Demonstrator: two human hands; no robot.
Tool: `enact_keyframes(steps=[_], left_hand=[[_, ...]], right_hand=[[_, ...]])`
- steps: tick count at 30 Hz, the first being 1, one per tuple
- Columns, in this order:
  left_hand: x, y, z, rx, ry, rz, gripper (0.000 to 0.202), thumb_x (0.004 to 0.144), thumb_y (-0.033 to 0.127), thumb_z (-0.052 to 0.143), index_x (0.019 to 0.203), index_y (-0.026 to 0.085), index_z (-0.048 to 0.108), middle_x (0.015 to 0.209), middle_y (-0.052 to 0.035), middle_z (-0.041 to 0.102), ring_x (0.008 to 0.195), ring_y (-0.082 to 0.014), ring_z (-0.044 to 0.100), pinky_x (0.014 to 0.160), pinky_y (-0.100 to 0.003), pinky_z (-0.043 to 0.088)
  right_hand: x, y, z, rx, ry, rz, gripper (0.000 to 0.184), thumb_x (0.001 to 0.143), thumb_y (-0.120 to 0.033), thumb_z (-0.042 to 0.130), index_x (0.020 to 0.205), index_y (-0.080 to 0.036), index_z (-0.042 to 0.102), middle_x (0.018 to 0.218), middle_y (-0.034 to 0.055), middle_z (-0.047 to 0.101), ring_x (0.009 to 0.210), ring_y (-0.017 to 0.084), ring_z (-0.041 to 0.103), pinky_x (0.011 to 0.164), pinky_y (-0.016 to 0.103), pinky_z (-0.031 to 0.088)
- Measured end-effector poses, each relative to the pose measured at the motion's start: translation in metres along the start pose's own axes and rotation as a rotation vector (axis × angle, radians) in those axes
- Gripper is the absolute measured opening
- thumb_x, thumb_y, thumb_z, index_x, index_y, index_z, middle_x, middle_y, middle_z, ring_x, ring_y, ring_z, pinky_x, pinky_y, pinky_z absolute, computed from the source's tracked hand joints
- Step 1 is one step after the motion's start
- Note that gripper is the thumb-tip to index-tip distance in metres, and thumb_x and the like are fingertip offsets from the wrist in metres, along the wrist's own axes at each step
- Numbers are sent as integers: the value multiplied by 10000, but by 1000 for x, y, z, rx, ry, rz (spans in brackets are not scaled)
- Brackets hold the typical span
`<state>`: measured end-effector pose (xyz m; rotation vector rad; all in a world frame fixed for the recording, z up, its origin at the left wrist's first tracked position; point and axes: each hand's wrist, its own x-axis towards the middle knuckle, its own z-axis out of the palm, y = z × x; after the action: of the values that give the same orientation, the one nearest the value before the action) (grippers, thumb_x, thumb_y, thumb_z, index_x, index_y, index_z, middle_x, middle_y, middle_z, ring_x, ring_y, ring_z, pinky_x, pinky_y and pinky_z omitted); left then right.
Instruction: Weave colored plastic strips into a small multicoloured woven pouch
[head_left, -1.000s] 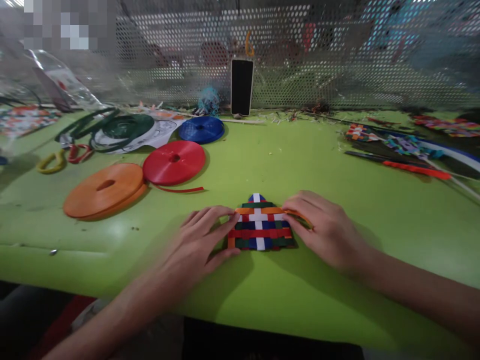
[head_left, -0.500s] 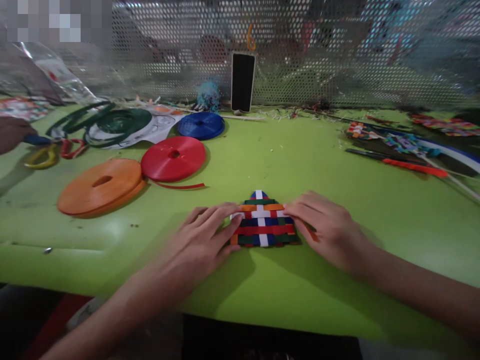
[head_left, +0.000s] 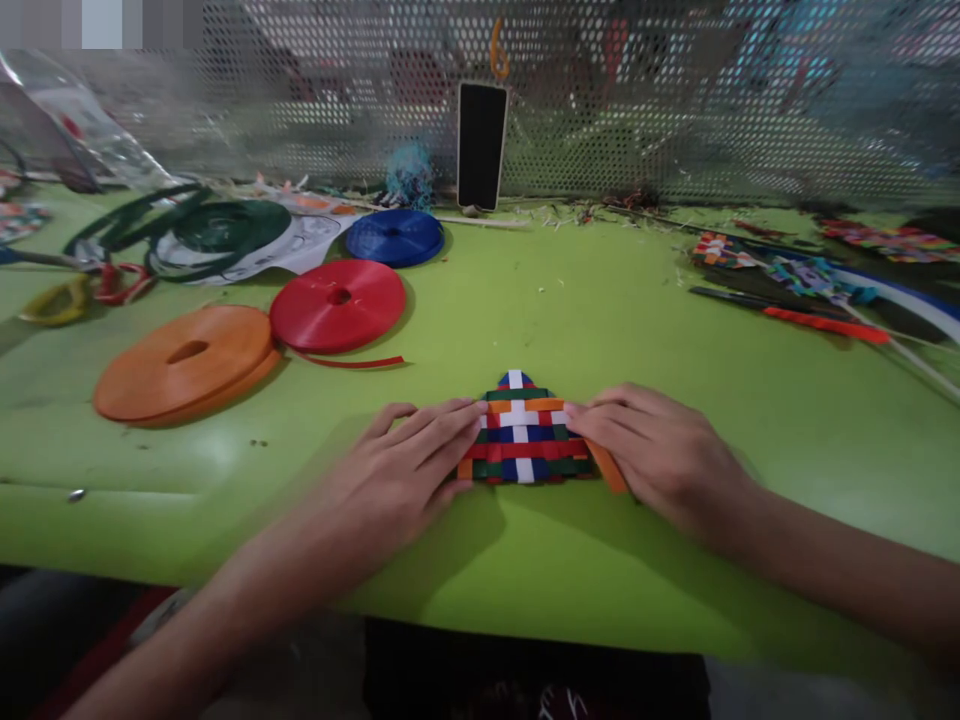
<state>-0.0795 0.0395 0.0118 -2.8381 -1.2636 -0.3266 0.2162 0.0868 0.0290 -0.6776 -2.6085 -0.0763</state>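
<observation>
A small woven piece of flat ribbons [head_left: 517, 435] in white, blue, red, green and orange lies on the green table near its front edge. It narrows to a rounded point at the far end. My left hand [head_left: 409, 460] holds its left side, fingers pressed together along the edge. At the right edge, my right hand [head_left: 660, 450] pinches around the end of the orange row. From under those fingers an orange ribbon end [head_left: 606, 467] slants toward me. Both thumbs are partly hidden.
Ribbon rolls lie at left: orange [head_left: 187, 362], red [head_left: 339, 305], blue [head_left: 395, 237] and green [head_left: 232, 228]. Scissors with yellow handles [head_left: 56, 300] and red handles [head_left: 124, 284] are beside them. A phone [head_left: 481, 145] leans against the perforated metal screen [head_left: 637, 130]. Woven pieces [head_left: 806, 280] lie at right.
The orange ribbon end now shows more below my right fingers. My left thumb has slipped from the top of the weave. A blurred brownish shape at the left edge is gone; the view has shifted slightly.
</observation>
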Motion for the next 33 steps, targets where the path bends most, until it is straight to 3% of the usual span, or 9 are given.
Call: enact_keyframes(steps=[3, 9, 14, 17, 20, 24, 28, 33], left_hand=[[1, 1, -2, -15, -9, -2, 443, 1079, 281, 364, 1475, 124, 484, 1527, -135, 534, 1342, -289, 567, 1069, -501, 437], [-2, -5, -3, -60, -52, -15, 455, 1069, 272, 374, 1501, 155, 453, 1565, -132, 485, 1400, -275, 516, 1096, -497, 434], [2, -4, -27, -51, -96, 17, 546, 1017, 523, 504, 1453, 195, 512, 1559, -111, 502, 1459, -309, 426, 1165, -541, 370], [22, 6, -38, -35, -8, 32, 404, 1050, 437, 475, 1339, 188, 609, 1457, -101, 598, 1394, -293, 488, 1168, -532, 371], [52, 8, -29, -73, -8, 168, 338, 1068, 309, 448, 1327, 165, 610, 1336, -93, 660, 1199, -251, 605, 1042, -447, 495], [84, -4, 0, -58, -2, 283, 336, 1070, 274, 435, 1319, 131, 609, 1327, -115, 635, 1178, -246, 588, 1035, -423, 502], [89, -12, 11, 6, 44, 357, 321, 1065, 276, 451, 1283, 125, 633, 1244, -114, 675, 1092, -253, 610, 942, -429, 541], [83, -8, 8, 14, 107, 371, 271, 1042, 213, 500, 1247, 110, 644, 1205, -108, 714, 1036, -263, 633, 852, -425, 564]], right_hand=[[-2, 1, -1, 0, 14, 9, 261, 983, -76, 512, 1121, -103, 732, 960, 130, 779, 913, 254, 670, 752, 402, 600], [-2, 1, 2, -85, -10, -96, 231, 973, -55, 525, 1076, -52, 731, 1028, 160, 773, 975, 267, 657, 820, 411, 593], [-2, 1, 1, -122, -55, -131, 244, 992, -65, 494, 1090, -39, 716, 1042, 165, 763, 1000, 264, 648, 810, 399, 576], [-4, 0, -1, -131, -72, -121, 259, 997, -62, 473, 1098, -54, 711, 1042, 154, 765, 957, 250, 652, 774, 379, 564], [-9, 2, -1, -133, -94, -116, 247, 996, -84, 486, 1079, -86, 718, 1024, 132, 768, 956, 256, 646, 785, 383, 558], [-16, 5, 3, -127, -119, -108, 294, 981, -54, 464, 1129, -93, 714, 1110, 119, 764, 1068, 283, 623, 850, 422, 556], [-21, 4, 7, -81, -70, -60, 378, 982, -45, 418, 1234, -108, 692, 1257, 122, 719, 1132, 286, 599, 882, 444, 549], [-26, 0, 5, 108, 50, 86, 366, 974, -36, 432, 1216, -86, 702, 1141, 132, 739, 1076, 235, 613, 928, 381, 540]])
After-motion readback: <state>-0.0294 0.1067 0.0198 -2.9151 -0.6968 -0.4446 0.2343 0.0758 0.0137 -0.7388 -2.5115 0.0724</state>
